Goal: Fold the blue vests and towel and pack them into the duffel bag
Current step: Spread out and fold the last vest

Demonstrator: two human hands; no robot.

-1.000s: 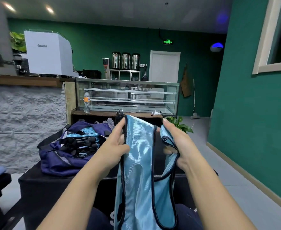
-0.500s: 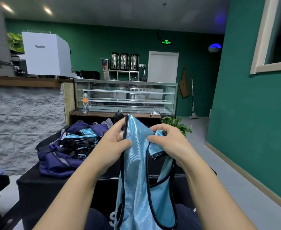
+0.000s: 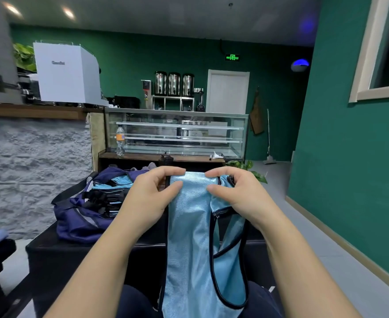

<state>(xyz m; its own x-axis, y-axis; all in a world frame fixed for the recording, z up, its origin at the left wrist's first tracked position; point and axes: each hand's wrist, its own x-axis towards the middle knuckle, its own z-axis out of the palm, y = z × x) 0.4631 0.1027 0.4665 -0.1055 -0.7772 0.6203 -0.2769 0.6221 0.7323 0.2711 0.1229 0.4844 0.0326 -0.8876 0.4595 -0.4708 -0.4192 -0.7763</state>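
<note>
blue vest (image 3: 189, 226) hangs pinched at its top by left hand (image 3: 152, 198); right hand (image 3: 239, 196)

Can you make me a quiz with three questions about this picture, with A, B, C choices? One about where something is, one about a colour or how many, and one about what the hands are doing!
1. Where is the duffel bag?
A. On the floor by the door
B. On the dark table, left of the hands
C. On the glass case

2. How many metal urns stand on the back shelf?
A. One
B. Three
C. Five

3. What is happening with the blue vest?
A. Both hands pinch its top edge
B. It lies folded in the bag
C. One hand holds it

Answers: 1 B, it sits on the table's left part. 2 B, three stand side by side. 3 A, left hand and right hand pinch it while it hangs.
</note>
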